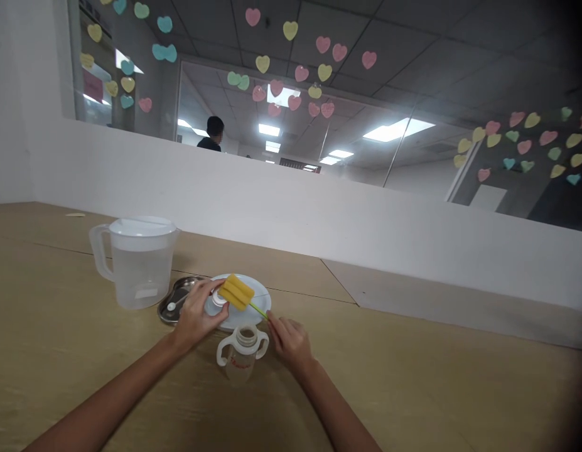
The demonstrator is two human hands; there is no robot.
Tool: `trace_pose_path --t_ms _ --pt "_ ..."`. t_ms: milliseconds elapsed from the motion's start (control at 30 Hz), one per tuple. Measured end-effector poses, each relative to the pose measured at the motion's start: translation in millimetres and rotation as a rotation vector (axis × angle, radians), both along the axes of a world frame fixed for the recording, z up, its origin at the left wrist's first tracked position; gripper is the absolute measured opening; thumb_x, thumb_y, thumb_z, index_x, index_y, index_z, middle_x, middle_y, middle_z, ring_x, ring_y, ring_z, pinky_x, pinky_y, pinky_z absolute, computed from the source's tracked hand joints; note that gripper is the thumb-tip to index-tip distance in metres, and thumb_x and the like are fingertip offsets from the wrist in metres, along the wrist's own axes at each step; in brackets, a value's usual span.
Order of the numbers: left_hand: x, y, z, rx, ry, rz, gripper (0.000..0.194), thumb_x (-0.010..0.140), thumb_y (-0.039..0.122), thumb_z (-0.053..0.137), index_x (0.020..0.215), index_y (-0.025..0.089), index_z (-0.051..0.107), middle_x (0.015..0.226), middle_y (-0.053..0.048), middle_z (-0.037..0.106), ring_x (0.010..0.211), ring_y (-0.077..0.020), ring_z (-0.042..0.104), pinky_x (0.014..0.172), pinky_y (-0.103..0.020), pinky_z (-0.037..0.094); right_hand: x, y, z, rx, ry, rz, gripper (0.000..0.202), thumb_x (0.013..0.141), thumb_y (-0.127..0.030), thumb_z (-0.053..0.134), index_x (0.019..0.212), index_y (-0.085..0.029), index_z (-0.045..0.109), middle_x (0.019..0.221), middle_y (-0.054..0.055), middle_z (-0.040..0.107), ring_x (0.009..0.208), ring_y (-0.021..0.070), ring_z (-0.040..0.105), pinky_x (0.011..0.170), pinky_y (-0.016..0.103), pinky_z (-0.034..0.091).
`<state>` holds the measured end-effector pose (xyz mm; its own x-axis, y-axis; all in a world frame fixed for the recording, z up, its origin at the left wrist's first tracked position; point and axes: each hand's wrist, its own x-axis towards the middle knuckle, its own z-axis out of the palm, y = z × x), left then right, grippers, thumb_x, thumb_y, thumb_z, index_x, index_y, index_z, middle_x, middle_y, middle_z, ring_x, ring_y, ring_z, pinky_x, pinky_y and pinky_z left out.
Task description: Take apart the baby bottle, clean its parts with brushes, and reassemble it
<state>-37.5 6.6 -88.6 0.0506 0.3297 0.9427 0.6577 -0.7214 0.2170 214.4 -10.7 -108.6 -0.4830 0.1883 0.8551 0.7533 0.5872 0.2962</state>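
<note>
My right hand (291, 339) grips the thin green handle of a bottle brush with a yellow sponge head (237, 292). The thumb and fingers of my left hand (196, 314) are closed around a small white bottle collar (219, 297). Against that collar, or just over it, lies the sponge head; exact contact is hard to see. A clear baby bottle (243, 358) with two white side handles stands upright and uncapped below and between my hands. Behind them is a white plate (260, 292), partly covered by the brush and my left fingers.
At left stands a clear plastic pitcher (142, 270) with a white lid. A metal kidney tray (166, 314) holding a small white-tipped item sits beside it. The wooden table (413, 376) meets a white wall (281, 213) under a window; a person (210, 137) is beyond the glass.
</note>
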Motion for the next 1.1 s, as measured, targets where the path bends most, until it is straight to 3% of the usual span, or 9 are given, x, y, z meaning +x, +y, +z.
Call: trace_pose_path --t_ms 133,267,400,533,700,1100 --pt "-3.0 3.7 1.3 0.025 0.003 0.047 0.037 0.076 0.021 0.059 0.113 0.02 0.054 0.101 -0.006 0.064 0.091 -0.0196 0.058 0.08 -0.031 0.049 1.2 3.8 1.1 -0.021 0.102 -0.068 0.025 0.094 -0.018 0.042 0.107 -0.011 0.062 0.069 0.005 0.068 0.055 0.0114 0.06 0.053 0.023 0.044" --pt "-28.8 17.2 1.5 0.007 -0.1 0.146 0.03 0.08 0.028 0.058 0.108 0.019 0.055 0.098 -0.006 0.064 0.084 -0.0184 0.058 0.076 -0.031 0.049 3.0 4.2 2.9 -0.038 0.186 -0.062 0.025 0.094 -0.019 0.041 0.102 -0.011 0.063 0.079 0.007 0.071 0.061 0.0124 0.064 0.057 0.023 0.047" --pt "-64.3 25.1 -10.8 -0.032 -0.171 0.251 0.029 0.082 0.037 0.057 0.104 0.017 0.057 0.094 -0.006 0.064 0.081 -0.0184 0.058 0.076 -0.032 0.047 2.4 4.0 2.9 -0.059 0.159 -0.068 0.025 0.094 -0.02 0.041 0.1 -0.011 0.064 0.08 0.007 0.072 0.062 0.0127 0.065 0.058 0.023 0.048" --pt "-84.9 25.9 -25.2 -0.202 -0.13 0.271 0.032 0.082 0.041 0.055 0.104 0.018 0.058 0.095 -0.006 0.064 0.084 -0.0202 0.058 0.079 -0.033 0.047 2.7 6.3 1.1 -0.058 0.158 -0.064 0.024 0.094 -0.02 0.042 0.1 -0.012 0.064 0.082 0.006 0.072 0.063 0.0121 0.066 0.059 0.022 0.047" --pt "-83.7 32.3 -33.7 -0.407 -0.021 0.19 0.034 0.079 0.036 0.054 0.107 0.018 0.056 0.102 -0.008 0.065 0.093 -0.0226 0.059 0.08 -0.035 0.048 3.7 9.1 -1.2 -0.066 0.157 -0.07 0.025 0.094 -0.021 0.042 0.101 -0.013 0.064 0.084 0.007 0.072 0.063 0.0121 0.066 0.059 0.022 0.048" --pt "-76.0 31.5 -36.9 -0.638 0.15 0.099 0.053 0.075 0.033 0.055 0.125 0.017 0.046 0.112 -0.012 0.063 0.095 -0.0258 0.063 0.083 -0.041 0.049 2.5 7.8 0.6 -0.069 0.138 -0.046 0.024 0.094 -0.02 0.042 0.098 -0.012 0.064 0.079 0.006 0.072 0.061 0.0122 0.065 0.057 0.021 0.047"
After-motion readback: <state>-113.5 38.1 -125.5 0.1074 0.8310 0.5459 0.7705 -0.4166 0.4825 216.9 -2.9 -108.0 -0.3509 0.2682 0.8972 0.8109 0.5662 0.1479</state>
